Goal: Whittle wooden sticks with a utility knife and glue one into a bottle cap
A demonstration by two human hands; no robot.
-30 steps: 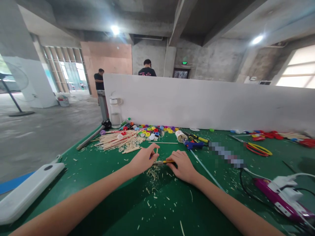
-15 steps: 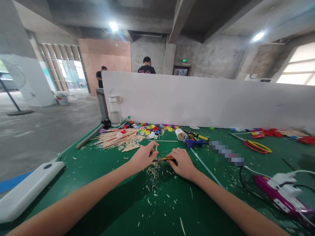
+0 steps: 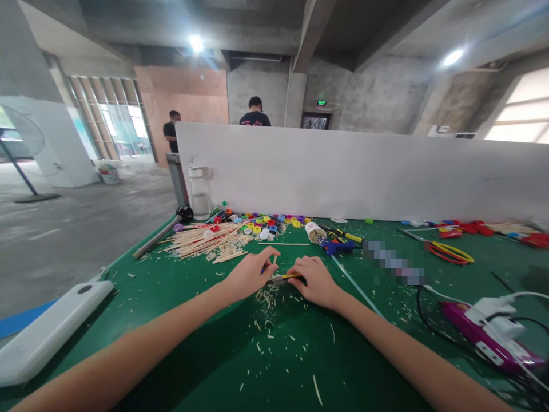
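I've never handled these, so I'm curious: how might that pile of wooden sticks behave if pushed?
The pile of wooden sticks would probably spread apart, since they lie at differing angles. Each is probably light and easily snapped, looking thin, yet fairly stiff, running straight.

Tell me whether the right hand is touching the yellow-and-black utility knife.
Touching. The head view shows the right hand gripping the yellow-and-black utility knife by its handle.
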